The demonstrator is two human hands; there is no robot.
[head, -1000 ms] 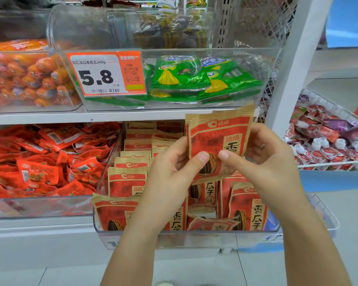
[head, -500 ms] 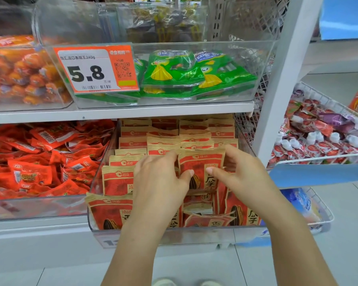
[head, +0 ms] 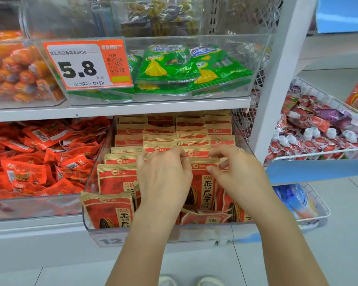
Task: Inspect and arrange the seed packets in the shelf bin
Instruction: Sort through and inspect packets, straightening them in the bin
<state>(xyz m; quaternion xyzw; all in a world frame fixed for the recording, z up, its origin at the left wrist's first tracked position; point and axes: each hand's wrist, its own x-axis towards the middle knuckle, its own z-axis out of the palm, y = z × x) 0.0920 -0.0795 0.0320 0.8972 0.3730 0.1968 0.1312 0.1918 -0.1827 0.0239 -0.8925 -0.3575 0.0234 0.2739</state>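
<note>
Store shelving frames a clear bin [head: 87,182] where both hands, left [head: 163,178] and right [head: 236,174], pinch one upright seed packet [head: 205,182].

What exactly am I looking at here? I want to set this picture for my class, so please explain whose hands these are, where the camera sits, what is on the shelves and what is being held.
No machine here: a person works with two bare hands. The camera is worn on the head and looks forward and down, so the arms reach in from the bottom.

The left hand and right hand are inside a clear shelf bin filled with rows of red and tan seed packets. Both hands pinch the top edge of one packet standing in the middle row.

Left of it, another bin holds loose red snack packets. On the shelf above lie green packets behind an orange price tag reading 5.8. A wire basket of sweets hangs at the right.
</note>
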